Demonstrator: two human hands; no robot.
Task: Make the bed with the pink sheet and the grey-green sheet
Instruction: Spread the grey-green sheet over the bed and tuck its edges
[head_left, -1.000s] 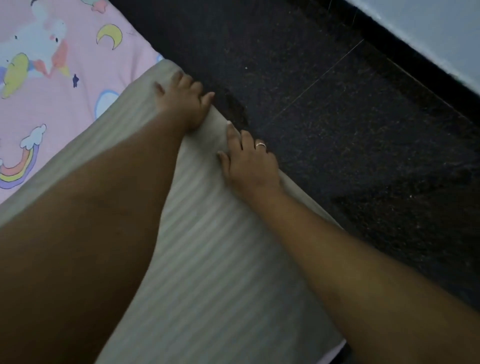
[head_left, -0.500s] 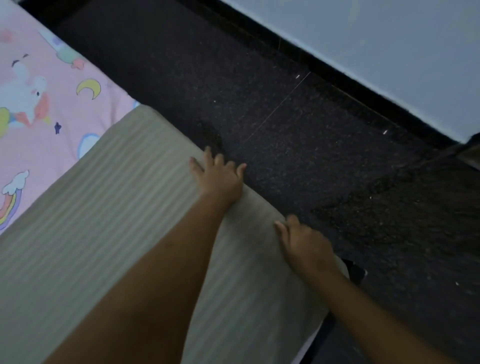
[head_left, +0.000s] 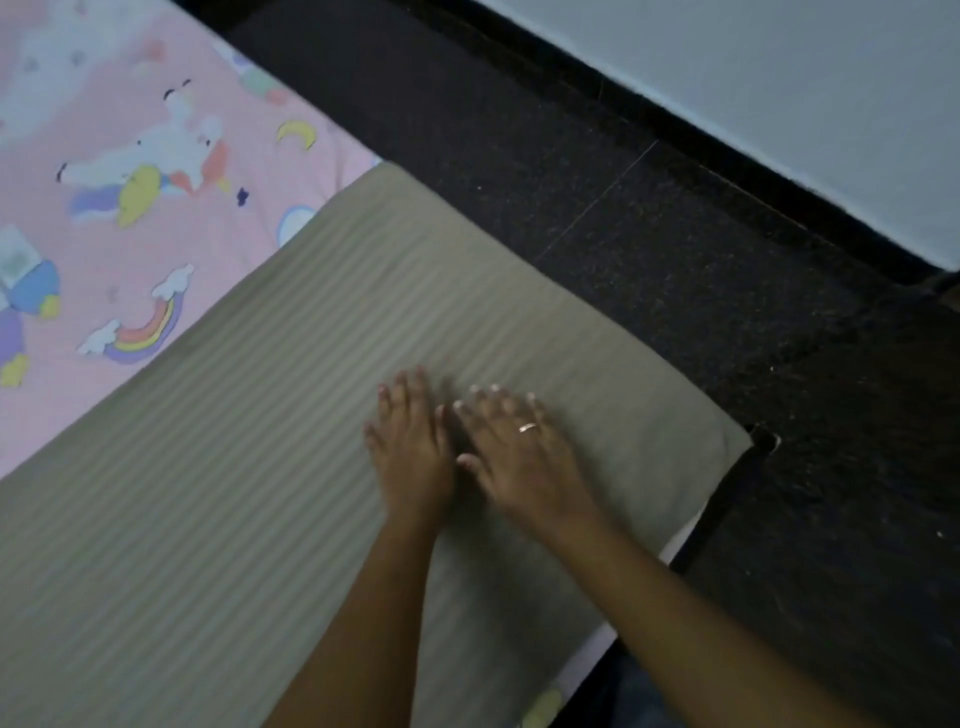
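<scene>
The step in hand seems to be the smoothing of the grey-green sheet (head_left: 249, 457), which lies as a broad folded band across the pink sheet (head_left: 104, 223) and reaches the right edge of the bed near its corner. The left hand (head_left: 410, 447) and the right hand (head_left: 522, 457) lie side by side, almost touching, palms down on this band close to its right end. Their fingers are straight and a little spread, holding nothing, and slightly blurred. A thin ring (head_left: 529, 427) sits on the right hand. The grey-green cloth has fine woven stripes with a soft shine, and its far edge is a rounded fold. The pink sheet is matte, printed with unicorns, rainbows and moons. Beside the bed are a dark speckled floor (head_left: 675, 270) and a pale wall (head_left: 779, 78). I judge that the next move calls for light, flat strokes outward, so that the cloth does not bunch.
</scene>
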